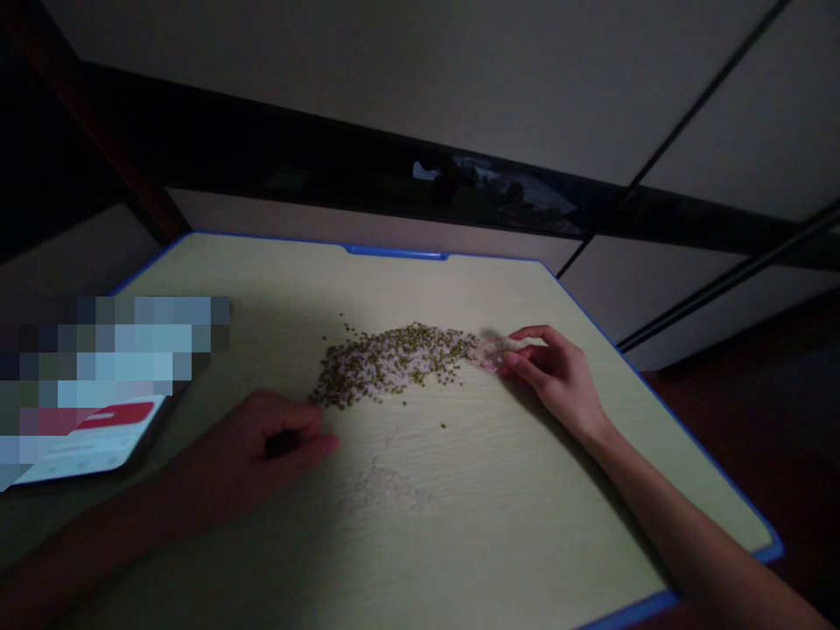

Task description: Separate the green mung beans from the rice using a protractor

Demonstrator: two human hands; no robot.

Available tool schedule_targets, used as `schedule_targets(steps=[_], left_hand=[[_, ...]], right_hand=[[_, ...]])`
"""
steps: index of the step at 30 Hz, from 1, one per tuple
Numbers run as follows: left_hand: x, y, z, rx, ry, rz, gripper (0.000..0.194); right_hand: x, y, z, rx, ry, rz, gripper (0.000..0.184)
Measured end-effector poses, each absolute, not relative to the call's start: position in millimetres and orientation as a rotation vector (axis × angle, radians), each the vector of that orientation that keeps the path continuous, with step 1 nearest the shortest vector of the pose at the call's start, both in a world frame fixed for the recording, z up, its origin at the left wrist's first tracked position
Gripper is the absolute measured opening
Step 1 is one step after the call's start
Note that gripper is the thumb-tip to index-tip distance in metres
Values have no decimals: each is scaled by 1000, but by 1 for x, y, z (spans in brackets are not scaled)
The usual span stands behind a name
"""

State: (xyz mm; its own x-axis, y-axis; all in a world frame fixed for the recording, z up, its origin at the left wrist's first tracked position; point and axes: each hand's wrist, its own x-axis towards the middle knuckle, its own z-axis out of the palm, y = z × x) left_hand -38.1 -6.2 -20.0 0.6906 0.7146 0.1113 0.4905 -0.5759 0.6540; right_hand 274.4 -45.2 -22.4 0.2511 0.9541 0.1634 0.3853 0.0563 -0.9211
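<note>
A loose pile of green beans mixed with white grains (400,360) lies spread across the middle of the table. My right hand (555,376) is at its right end, with thumb and fingers pinching a small see-through plastic bag (489,352) that has pinkish marks. The bag's near end touches the grains. At the pile's lower left edge is my left hand (282,437), its fingers curled and the thumb tip close to the index finger. Anything between those fingertips is too small or dark to make out. A thin patch of pale grains (387,488) lies nearer me, apart from the pile.
The pale table (525,542) has a blue rim and a blue handle (397,253) at its far edge. A lit tablet-like screen (124,429), partly blurred out, is at the left. Behind the table stands a light cabinet (394,79) with a dark glossy band. One stray bean (443,426) lies below the pile.
</note>
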Motion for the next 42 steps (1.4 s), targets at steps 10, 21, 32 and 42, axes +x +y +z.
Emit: schedule_targets(steps=[10,21,32,42], left_hand=[[-37,-6,-20,2277,907,477,39],[-36,-7,-18,2338,939,439,38],[-38,-8,-18,2390,928,397,36],[-37,-8,-16,2379,963,362,37]], right_hand=[[273,-41,-23,-1420,-1433,763,24],[278,-44,-23,-1326,-1452,865,21],[282,-47,-22,-1272,-1530,892,20],[280,-51,-20,-1211,-1581,960,18]])
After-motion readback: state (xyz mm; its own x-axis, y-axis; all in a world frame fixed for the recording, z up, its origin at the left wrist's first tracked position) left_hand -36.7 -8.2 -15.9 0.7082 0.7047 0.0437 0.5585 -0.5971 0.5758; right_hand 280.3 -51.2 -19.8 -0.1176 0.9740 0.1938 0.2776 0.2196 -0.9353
